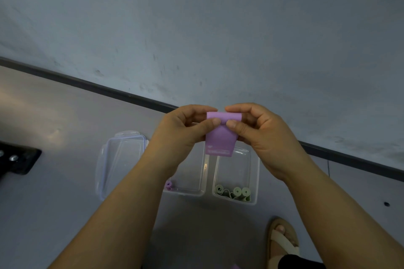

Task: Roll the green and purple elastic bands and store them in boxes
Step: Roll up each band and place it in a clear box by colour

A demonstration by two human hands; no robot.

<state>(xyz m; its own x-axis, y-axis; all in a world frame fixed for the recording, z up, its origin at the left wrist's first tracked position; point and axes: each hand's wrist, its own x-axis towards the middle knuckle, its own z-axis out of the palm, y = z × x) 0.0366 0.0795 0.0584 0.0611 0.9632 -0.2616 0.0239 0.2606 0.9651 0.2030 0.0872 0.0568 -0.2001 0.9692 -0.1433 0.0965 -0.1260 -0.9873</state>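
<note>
Pinching purple band [222, 137] top edge: left hand [179, 137], right hand [269, 140] fingers [233, 124], above boxes [235, 202].

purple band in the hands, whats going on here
A person is holding a purple elastic band up in front of them. The left hand and right hand pinch its top edge, which is folded over as if a roll is just starting. On the floor below, one clear box holds rolled green bands. A second clear box has a purple roll in its corner. A clear lid lies to their left.
</note>
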